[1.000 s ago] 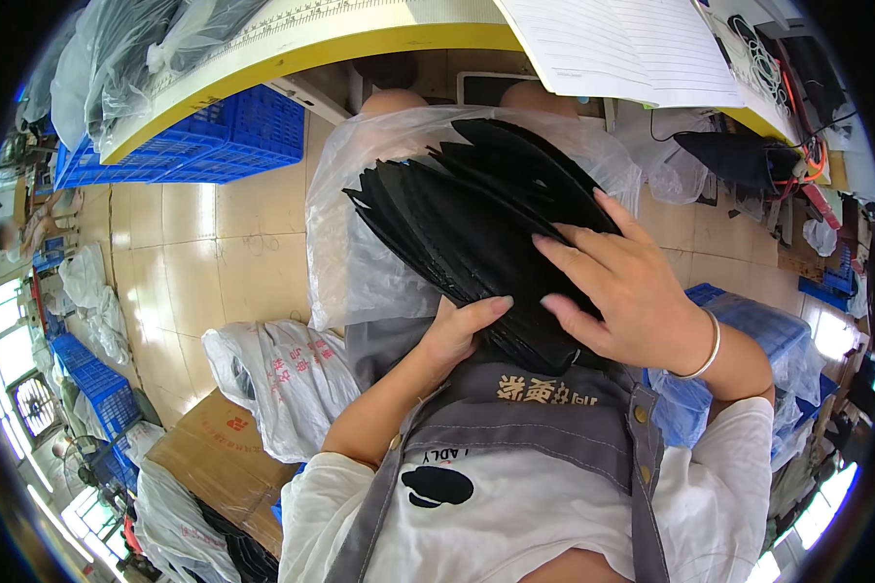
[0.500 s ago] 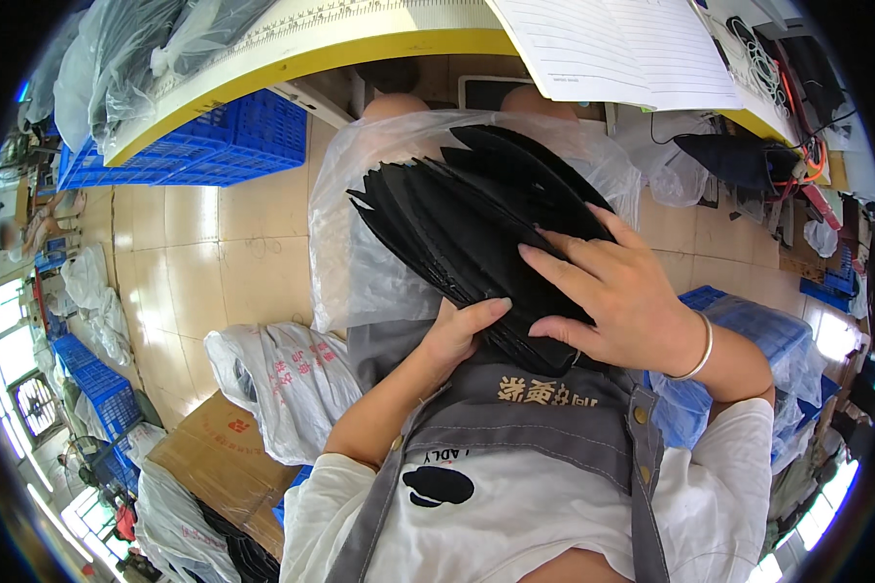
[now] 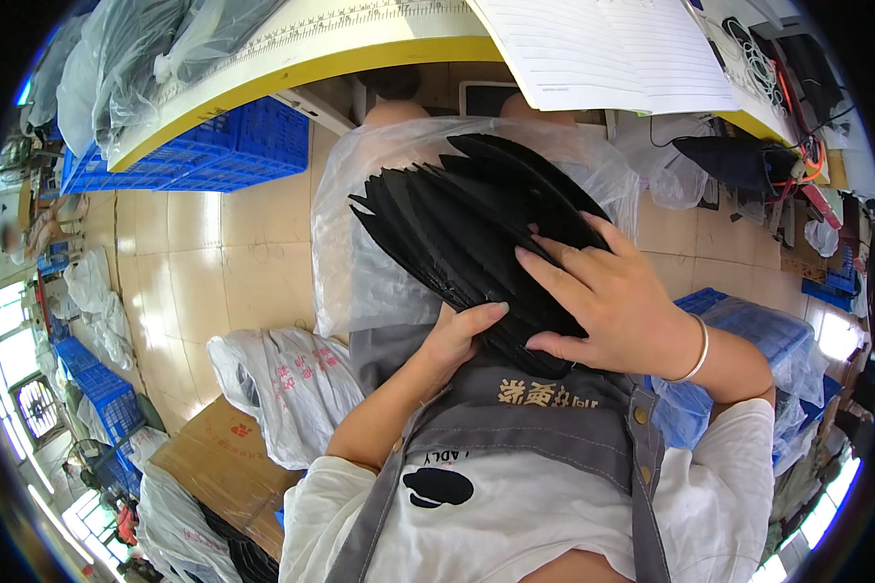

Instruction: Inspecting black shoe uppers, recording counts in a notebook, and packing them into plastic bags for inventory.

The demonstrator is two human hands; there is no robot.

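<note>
Floor: beige glossy tile (image 3: 180, 291), visible to both sides of the seated person.
Worktable: white top with a yellow front edge (image 3: 360, 60) and printed ruler markings, beyond the knees.
Crate: blue slatted plastic crate (image 3: 262, 146), below the table's left part.
Carton: brown cardboard box (image 3: 219, 447), at the person's left.
Lap cover: translucent plastic sheeting (image 3: 335, 291), spread over the legs.
Apron: grey bib apron with pale stitching (image 3: 515, 428), worn over a white T-shirt.
Bag: white plastic bag with red print (image 3: 282, 389), beside the left forearm.
Notebook: open lined paper notebook (image 3: 612, 58), on the table, overhanging its front edge.
Stack: thin, flat black pieces with pointed ends (image 3: 467, 233), fanned at the far end; held above the lap, tilted toward the upper left.
Right hand: bare (image 3: 603, 291), fingers spread across the stack's right side, thumb apart; firm grip or mere contact cannot be told.
Left hand: bare (image 3: 457, 335), holding the stack's near left edge, thumb on top, fingers largely hidden.
Bangle: slim pale ring (image 3: 702, 350), around the right wrist.
</note>
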